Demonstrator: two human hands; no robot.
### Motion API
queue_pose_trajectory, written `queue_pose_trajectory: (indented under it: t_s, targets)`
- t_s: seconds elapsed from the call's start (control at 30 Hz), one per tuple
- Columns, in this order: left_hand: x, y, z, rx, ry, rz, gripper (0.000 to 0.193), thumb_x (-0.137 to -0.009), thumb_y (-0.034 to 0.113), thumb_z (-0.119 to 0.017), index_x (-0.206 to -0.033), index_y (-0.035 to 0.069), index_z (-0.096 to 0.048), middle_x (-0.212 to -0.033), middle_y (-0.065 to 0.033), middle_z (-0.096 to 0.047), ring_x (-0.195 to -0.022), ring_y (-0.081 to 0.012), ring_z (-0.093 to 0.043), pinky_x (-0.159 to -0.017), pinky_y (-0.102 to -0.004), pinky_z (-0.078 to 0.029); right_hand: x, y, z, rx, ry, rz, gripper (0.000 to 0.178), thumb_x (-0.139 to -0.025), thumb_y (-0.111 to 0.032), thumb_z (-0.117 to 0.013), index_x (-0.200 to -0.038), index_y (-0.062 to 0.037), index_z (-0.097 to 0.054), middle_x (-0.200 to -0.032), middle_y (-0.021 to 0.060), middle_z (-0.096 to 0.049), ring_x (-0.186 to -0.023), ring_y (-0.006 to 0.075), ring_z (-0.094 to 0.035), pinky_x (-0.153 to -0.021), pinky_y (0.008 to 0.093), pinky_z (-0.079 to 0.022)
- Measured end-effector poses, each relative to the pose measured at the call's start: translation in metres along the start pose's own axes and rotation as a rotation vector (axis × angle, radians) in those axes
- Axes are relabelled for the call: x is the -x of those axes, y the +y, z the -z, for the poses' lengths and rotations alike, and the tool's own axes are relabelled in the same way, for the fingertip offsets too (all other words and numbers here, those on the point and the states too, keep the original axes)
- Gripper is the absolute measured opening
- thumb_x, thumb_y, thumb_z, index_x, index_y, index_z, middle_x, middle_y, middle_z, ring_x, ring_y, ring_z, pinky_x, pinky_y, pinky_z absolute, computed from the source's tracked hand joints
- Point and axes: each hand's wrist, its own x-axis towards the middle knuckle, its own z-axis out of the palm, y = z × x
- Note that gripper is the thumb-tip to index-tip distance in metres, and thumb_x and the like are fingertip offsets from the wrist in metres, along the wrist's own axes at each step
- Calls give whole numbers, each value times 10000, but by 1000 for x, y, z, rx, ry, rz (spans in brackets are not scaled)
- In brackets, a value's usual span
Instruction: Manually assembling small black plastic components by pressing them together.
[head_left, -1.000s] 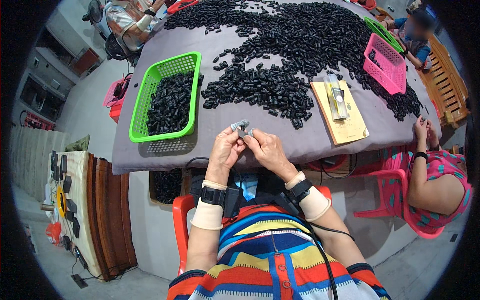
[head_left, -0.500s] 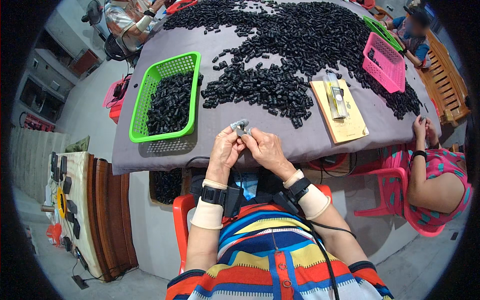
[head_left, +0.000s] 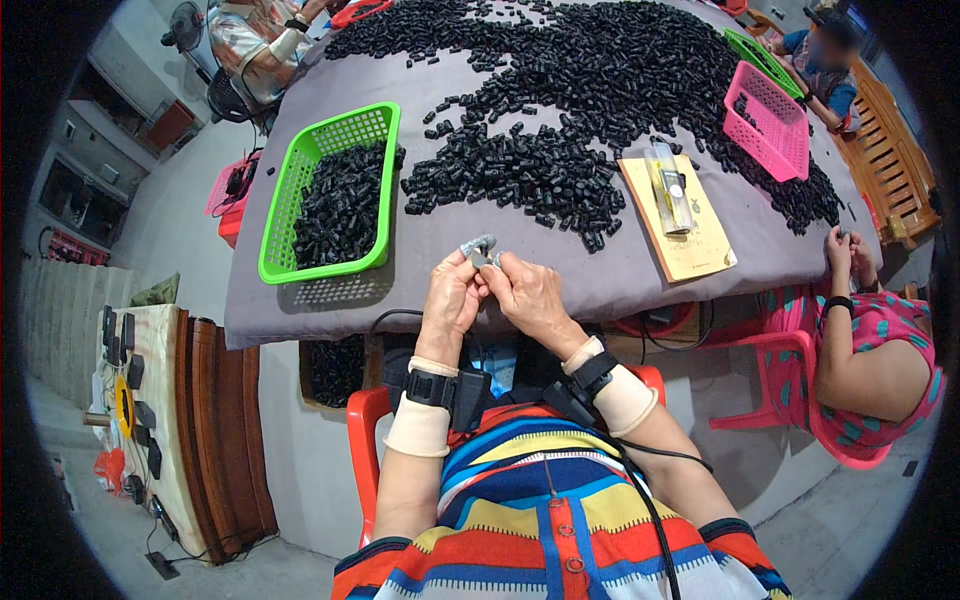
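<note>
"What do the hands have at this moment?"

"From my place far away, I see a small greyish piece [head_left: 482, 260] between the fingertips of both hands. It is mostly hidden, so its exact form I cannot tell. In the view it lies over the near part of the grey tablecloth [head_left: 430, 268]."

"And how open are they?"

"Not much. The left hand [head_left: 450, 300] has thumb and index finger pinched on the piece, with a grey cover [head_left: 477, 244] on one fingertip. The right hand [head_left: 532, 298] pinches it from the other side, its fingers bent."

"The pose of the arms?"

"Both forearms come up from below and lean inward, so the hands meet near the table edge. Each wrist carries a black strap."

"What is around?"

"Beyond the hands I see a heap of black pieces [head_left: 515, 175]; to the left, a green basket [head_left: 322, 274] with more; to the right, a yellowish booklet [head_left: 698, 258]."
</note>
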Motion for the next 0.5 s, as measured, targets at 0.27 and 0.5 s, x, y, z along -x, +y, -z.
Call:
queue_pose_trajectory:
  t_s: [0.27, 0.5]
  targets:
    - [0, -1, -1, -12, 0, -19, 183, -890, 47, -512, -1042, -3, -599, -764, -15, -593, -561, -57, -498, -486, -174, -418, 0, 0, -1, 4, 6, 5, 269, -860, -280, -554, -705, -65, -508, -622, 152, -587, -574, 354, -580, -471, 438, -426]
    - [1, 0, -4, -33, 22, -27, 192, -887, 35, -505, -1049, -14, -595, -765, -19, -590, -569, -60, -501, -491, -177, -418, 0, -2, -2, 37, 26, 7, 269, -860, -279, -555, -705, -64, -505, -622, 148, -589, -562, 350, -580, -469, 435, -431]
